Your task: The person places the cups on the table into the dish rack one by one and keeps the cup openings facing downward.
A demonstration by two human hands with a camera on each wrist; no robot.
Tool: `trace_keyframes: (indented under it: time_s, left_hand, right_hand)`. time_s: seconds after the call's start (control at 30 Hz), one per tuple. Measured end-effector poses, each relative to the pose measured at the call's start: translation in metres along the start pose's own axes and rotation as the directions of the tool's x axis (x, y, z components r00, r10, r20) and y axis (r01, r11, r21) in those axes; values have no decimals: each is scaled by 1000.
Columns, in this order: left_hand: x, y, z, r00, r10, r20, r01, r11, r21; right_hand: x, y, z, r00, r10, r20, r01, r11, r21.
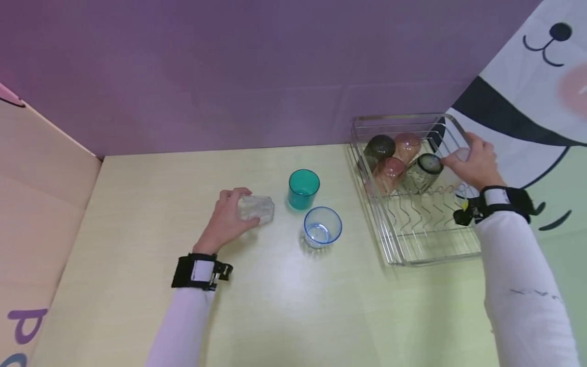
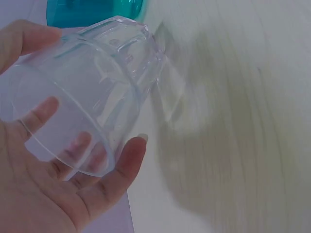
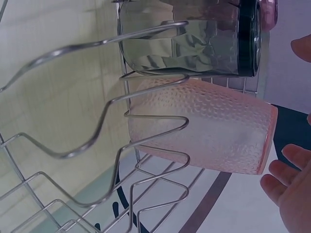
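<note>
My left hand [image 1: 224, 219] grips a clear plastic tumbler [image 1: 256, 209] above the table, tilted on its side. In the left wrist view its open rim faces my palm, with fingers and thumb around the wall. My right hand [image 1: 479, 163] is over the right side of the wire dish rack [image 1: 399, 118]. Close to its fingers, a pale pink dimpled glass [image 3: 204, 126] stands in the rack. The right wrist view shows the fingers spread beside its rim, apart from it. Next to that glass is a smoky grey glass [image 1: 422, 176] with a dark rim.
On the table stand a teal glass [image 1: 303, 188] and a clear blue-rimmed glass [image 1: 322, 227], between my left hand and the rack. Pinkish glasses [image 1: 390, 171] and a dark glass [image 1: 380, 148] fill the rack's back left. A purple wall [image 1: 229, 76] borders the table behind.
</note>
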State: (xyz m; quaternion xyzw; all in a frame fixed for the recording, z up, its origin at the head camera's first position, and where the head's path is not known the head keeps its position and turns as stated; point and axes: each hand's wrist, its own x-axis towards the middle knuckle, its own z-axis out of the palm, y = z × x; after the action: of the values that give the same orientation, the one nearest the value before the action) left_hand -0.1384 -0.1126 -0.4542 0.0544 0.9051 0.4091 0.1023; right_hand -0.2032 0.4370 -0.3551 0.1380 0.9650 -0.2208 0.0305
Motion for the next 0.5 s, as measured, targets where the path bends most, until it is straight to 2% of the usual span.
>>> trace_keyframes:
  time_s: [0.17, 0.5]
  left_hand:
    - [-1, -2, 0, 1000, 22, 0, -22, 1000, -22]
    - [-4, -8, 6, 997, 48, -58, -53, 994, -97]
  right_hand:
    - [1, -1, 3, 1000, -7, -13, 7, 1000, 1]
    - [0, -6, 0, 999, -21, -31, 22, 999, 40]
